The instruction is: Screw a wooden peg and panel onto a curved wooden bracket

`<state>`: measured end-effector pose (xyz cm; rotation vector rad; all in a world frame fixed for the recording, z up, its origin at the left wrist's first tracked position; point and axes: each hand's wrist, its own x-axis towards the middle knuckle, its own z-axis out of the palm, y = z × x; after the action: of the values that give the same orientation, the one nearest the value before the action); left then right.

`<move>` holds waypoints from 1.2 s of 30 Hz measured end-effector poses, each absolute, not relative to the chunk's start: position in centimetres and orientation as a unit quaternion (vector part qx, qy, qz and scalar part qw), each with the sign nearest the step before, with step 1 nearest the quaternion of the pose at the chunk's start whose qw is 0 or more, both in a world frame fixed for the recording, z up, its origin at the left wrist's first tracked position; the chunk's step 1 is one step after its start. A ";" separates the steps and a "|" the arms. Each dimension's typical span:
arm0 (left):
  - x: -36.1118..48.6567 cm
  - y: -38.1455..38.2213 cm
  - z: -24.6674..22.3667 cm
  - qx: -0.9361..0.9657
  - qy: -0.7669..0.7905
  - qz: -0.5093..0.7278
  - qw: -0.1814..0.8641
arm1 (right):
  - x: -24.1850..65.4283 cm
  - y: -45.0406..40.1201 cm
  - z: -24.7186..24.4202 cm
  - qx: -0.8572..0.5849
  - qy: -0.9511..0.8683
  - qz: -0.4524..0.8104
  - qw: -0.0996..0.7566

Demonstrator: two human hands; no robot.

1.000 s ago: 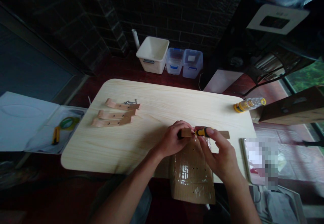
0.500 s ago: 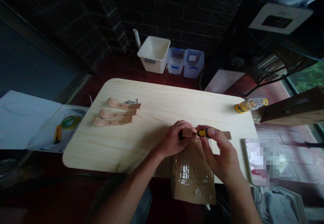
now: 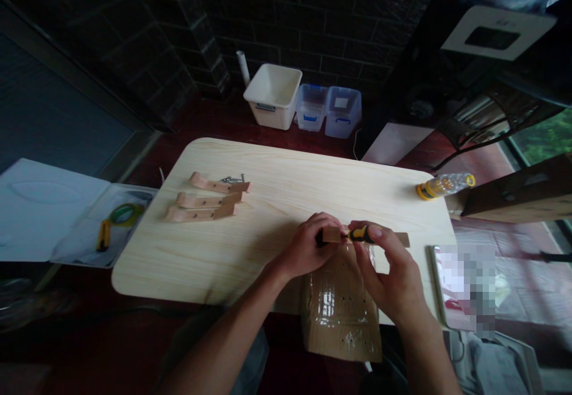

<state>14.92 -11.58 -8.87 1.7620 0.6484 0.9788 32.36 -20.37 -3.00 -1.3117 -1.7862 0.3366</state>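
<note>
My left hand (image 3: 315, 239) is closed around a small wooden piece (image 3: 331, 235) near the table's front edge. My right hand (image 3: 393, 267) grips a short yellow-and-black screwdriver (image 3: 361, 233), its tip pointing left against the wooden piece. Behind the right hand, a flat wooden end (image 3: 403, 239) sticks out to the right; I cannot tell whether it belongs to the same piece. Beneath both hands lies a tape-covered cardboard sheet (image 3: 343, 317) with small holes, hanging over the table edge. Farther left rest curved wooden hooks (image 3: 203, 211) with screw holes, beside a few metal screws (image 3: 232, 179).
A clear container with a yellow base (image 3: 444, 186) lies at the right end of the wood-topped table (image 3: 277, 174). Left of the table, an open white case (image 3: 118, 252) holds a yellow-black tool and green tape. Plastic bins (image 3: 272, 97) stand on the floor beyond.
The view has shifted very slightly. Both hands keep their grip, and the screwdriver stays at the wooden piece with hardly any visible movement.
</note>
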 end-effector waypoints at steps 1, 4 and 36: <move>14.9 -11.6 -8.9 0.726 0.267 0.404 0.488 | 32.4 -20.5 -3.0 -0.540 -0.714 0.139 0.424; 14.9 -11.5 -9.1 0.732 0.261 0.403 0.484 | 32.4 -20.7 -3.0 -0.567 -0.705 0.137 0.403; 15.2 -11.4 -9.0 0.714 0.272 0.403 0.503 | 32.6 -20.2 -4.1 -0.533 -0.688 0.186 0.457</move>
<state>15.19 -11.36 -8.95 1.7258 0.6574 0.9745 32.56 -20.16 -4.12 -1.3141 -1.6950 0.4574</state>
